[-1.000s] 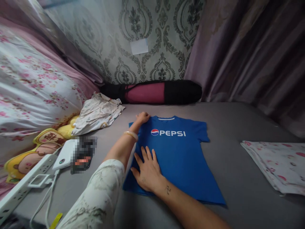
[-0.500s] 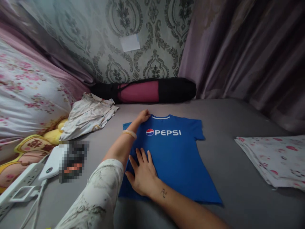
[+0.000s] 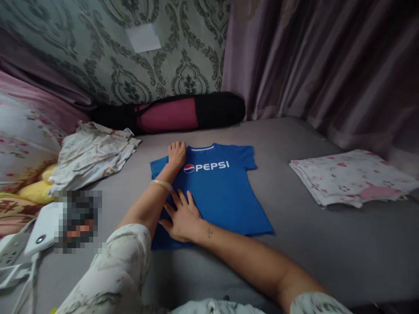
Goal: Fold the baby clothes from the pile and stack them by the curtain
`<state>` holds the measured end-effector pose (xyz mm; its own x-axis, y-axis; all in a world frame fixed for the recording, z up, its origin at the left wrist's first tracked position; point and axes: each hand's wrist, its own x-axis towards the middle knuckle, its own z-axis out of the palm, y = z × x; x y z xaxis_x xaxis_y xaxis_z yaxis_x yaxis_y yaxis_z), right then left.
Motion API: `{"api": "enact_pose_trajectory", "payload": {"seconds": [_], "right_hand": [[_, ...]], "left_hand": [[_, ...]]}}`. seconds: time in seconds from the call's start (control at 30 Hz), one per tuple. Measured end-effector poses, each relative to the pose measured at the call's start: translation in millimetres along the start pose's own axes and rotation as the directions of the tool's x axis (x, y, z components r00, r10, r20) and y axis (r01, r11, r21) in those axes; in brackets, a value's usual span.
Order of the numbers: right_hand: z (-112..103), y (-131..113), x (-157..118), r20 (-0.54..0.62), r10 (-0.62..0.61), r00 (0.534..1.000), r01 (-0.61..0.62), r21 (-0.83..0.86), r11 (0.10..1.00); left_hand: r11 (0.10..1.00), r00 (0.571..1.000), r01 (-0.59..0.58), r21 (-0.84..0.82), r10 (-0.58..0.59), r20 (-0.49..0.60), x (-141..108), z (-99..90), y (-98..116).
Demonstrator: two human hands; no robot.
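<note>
A blue T-shirt [image 3: 222, 198] with a white PEPSI print and a round logo lies spread out on the grey bed sheet, its collar facing away from me. My left hand [image 3: 177, 153] is at the shirt's left shoulder beside the collar, its fingers curled onto the fabric. Lower down, my right hand [image 3: 183, 220] rests flat on the left side of the shirt with fingers spread. My left forearm, with a pale bangle [image 3: 163, 185], covers part of the left sleeve and side.
Folded patterned cloth [image 3: 350, 176] lies to the right. Crumpled printed cloth [image 3: 94, 150], a white power bank [image 3: 46, 229], cables and a power strip [image 3: 13, 248] are on the left. A black and pink long bag [image 3: 170, 114] lies along the wall.
The view has swung right, so everything sits further left in the picture. My left hand's fingers now point more away from me at the shoulder. My right hand stays flat on the shirt.
</note>
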<state>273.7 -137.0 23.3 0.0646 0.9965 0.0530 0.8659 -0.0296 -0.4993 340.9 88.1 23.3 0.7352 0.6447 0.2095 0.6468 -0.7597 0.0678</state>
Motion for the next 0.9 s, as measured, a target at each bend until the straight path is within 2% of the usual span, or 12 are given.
{"api": "enact_pose_trajectory", "payload": {"seconds": [0.1,0.2,0.33,0.43,0.57,0.73,0.83,0.9], "right_hand": [[-7.4,0.7,-4.0,0.082,-0.031,0.996,0.028,0.04,0.999],[-18.9,6.7,-16.4,0.155,-0.031,0.987,0.022,0.056,0.998],[-35.4,35.0,-46.1,0.069,0.097,0.993,-0.093,-0.061,0.994],[-47.3,68.7,-73.2,-0.033,0.212,0.977,-0.214,-0.181,0.96],[-59.8,104.7,-113.0,-0.086,0.319,0.944,-0.33,-0.256,0.909],[-65.0,121.1,-164.2,-0.121,0.246,0.962,-0.269,-0.24,0.933],[-69.3,128.8,-182.4,-0.15,0.208,0.967,-0.233,-0.18,0.956],[-74.1,133.4,-185.8,-0.23,0.258,0.938,-0.296,-0.149,0.943]], "left_hand": [[0.997,0.994,-0.068,-0.03,0.071,0.089,-33.5,-17.8,8.4],[0.988,0.975,-0.143,-0.061,0.151,0.165,-78.3,-32.3,9.4],[0.949,0.919,-0.277,-0.152,0.308,0.246,-147.7,-37.9,6.4],[0.927,0.903,-0.318,-0.197,0.359,0.235,-194.4,-35.0,4.9],[0.95,0.922,-0.258,-0.173,0.296,0.25,-235.3,-33.2,-4.2],[0.968,0.964,-0.116,-0.222,0.163,0.208,-269.9,-39.5,-27.6],[0.947,0.996,0.03,-0.318,-0.002,0.088,-284.8,-46.4,-34.9],[0.921,0.986,0.168,-0.352,-0.163,0.043,-287.8,-50.5,-35.5]]}}
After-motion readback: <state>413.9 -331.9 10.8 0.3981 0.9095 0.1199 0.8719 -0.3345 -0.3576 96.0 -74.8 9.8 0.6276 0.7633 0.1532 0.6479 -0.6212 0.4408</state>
